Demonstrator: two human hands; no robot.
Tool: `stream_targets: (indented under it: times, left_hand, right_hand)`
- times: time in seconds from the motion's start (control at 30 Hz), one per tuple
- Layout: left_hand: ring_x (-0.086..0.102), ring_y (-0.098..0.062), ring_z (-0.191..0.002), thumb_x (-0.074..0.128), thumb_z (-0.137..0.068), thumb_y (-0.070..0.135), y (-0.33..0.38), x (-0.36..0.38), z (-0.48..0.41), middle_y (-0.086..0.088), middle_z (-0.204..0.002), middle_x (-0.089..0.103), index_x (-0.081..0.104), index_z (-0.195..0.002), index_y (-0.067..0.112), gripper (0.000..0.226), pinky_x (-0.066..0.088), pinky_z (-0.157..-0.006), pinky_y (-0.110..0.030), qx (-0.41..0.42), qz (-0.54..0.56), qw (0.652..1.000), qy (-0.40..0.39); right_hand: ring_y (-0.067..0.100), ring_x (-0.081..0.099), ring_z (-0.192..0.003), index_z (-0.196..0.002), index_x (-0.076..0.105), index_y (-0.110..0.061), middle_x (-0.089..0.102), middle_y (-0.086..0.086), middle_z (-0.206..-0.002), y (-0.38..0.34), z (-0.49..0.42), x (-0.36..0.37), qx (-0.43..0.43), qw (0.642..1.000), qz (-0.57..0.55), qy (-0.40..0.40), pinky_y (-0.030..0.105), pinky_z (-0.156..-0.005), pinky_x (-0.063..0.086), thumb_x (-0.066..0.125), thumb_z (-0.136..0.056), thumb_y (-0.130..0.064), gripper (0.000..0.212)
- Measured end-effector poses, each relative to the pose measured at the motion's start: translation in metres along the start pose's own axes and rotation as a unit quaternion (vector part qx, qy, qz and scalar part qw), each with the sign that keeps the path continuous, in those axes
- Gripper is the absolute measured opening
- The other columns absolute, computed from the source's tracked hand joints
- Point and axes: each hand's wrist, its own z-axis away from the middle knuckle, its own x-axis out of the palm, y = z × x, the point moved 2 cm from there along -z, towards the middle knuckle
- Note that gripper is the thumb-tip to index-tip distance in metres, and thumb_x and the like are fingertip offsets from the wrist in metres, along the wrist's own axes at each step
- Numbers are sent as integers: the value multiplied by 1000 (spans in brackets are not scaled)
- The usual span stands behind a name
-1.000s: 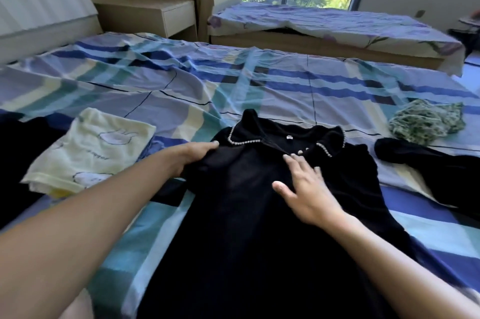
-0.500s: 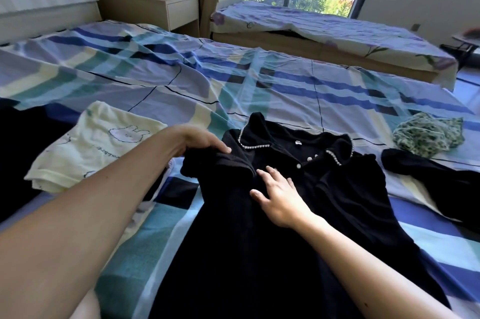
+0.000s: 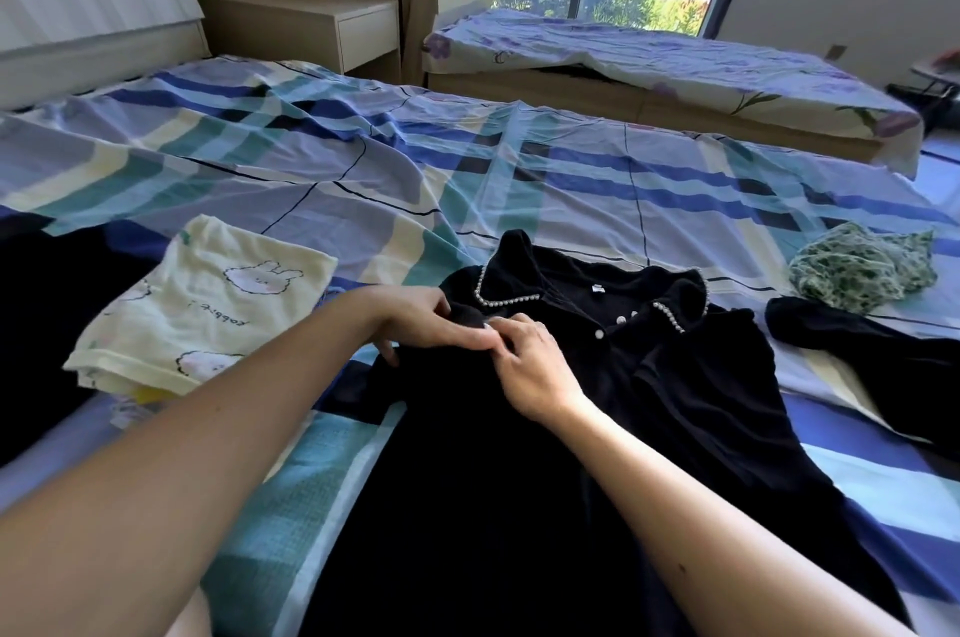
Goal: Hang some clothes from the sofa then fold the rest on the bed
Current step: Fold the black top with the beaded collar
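Black dress (image 3: 519, 480) lies front up on the bed (image 3: 623, 189). Our left hand (image 3: 415, 324) grips the sleeve turned inward. The right hand (image 3: 530, 366) meets it with fingers bent, but we cannot confirm a pinch. Our advice: keep the fold edge straight and smooth it flat. The yellow tee (image 3: 208, 314) reads "rabbit", upside down. The neck label (image 3: 598, 288) is illegible.

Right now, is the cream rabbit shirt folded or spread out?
Folded: the rabbit shirt lies on the bed as a compact rectangle, layered edges showing.

The left forearm (image 3: 182, 454) and right forearm (image 3: 701, 532) are bare along all their visible length, with no sleeve reaching them. The left hand (image 3: 415, 319) and right hand (image 3: 530, 366) are bare too. A small dark mole marks the right forearm.
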Motion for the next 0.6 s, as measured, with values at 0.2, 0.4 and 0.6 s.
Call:
stream_targets:
  times: [0.2,0.4,0.6]
  left_hand:
    - [65,-29,-89,58,-82,6,-20,-28,-17,-11,-104,69,60,-104,23,28,54,-77,-33,8,67,958,279]
    - [65,-25,-98,48,-88,1,-13,-45,-14,-6,-103,72,61,-107,12,26,46,-77,-29,46,176,883,433]
    - [61,-31,-107,63,-84,61,-38,-17,-37,-10,-115,63,58,-114,11,58,47,-81,-34,-78,-65,974,202]
  right_hand:
    - [8,33,-146,-155,37,-26,42,-3,-156,-1,2,3,-13,990,-72,-117,14,-116,18,54,-96,-5,65]
    - [19,12,-155,-158,31,-23,21,5,-167,12,1,15,14,987,57,-147,44,-126,3,48,-104,-36,58]
    - [17,3,-156,-157,32,-25,15,4,-168,15,2,25,-12,981,130,-143,42,-125,-2,50,-102,-43,60]
